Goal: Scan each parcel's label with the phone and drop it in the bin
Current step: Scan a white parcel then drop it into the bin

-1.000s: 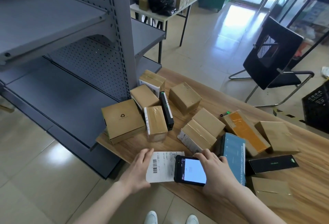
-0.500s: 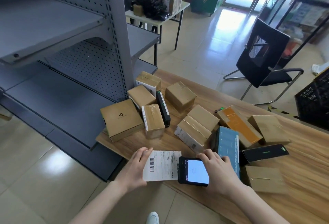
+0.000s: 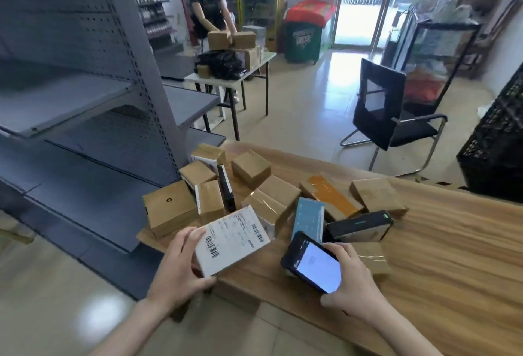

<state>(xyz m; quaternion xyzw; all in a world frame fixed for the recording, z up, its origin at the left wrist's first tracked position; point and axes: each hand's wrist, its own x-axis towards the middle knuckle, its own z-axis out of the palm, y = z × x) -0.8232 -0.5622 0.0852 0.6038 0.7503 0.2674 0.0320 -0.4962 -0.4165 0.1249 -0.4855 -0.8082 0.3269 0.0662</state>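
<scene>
My left hand [image 3: 177, 268] grips a flat parcel with a white barcode label [image 3: 230, 241], lifted and tilted over the near left corner of the wooden table [image 3: 441, 256]. To its right my right hand [image 3: 349, 282] holds a black phone [image 3: 312, 266], screen lit white and facing up, apart from the parcel. Several brown cardboard parcels [image 3: 252, 170] lie piled on the table behind, with a blue box [image 3: 308, 218] and a black box [image 3: 359, 225] among them.
A grey metal shelf unit [image 3: 85, 106] stands at the left, touching the table's corner. A black chair [image 3: 387, 117] and a black crate [image 3: 498, 154] stand at the right. Farther back a person [image 3: 208, 7] handles boxes at a small white table [image 3: 235, 72].
My left hand has raised the labelled parcel off the table and tilted it. The phone has swung away to the right of it. My head has lifted, showing more of the room.
</scene>
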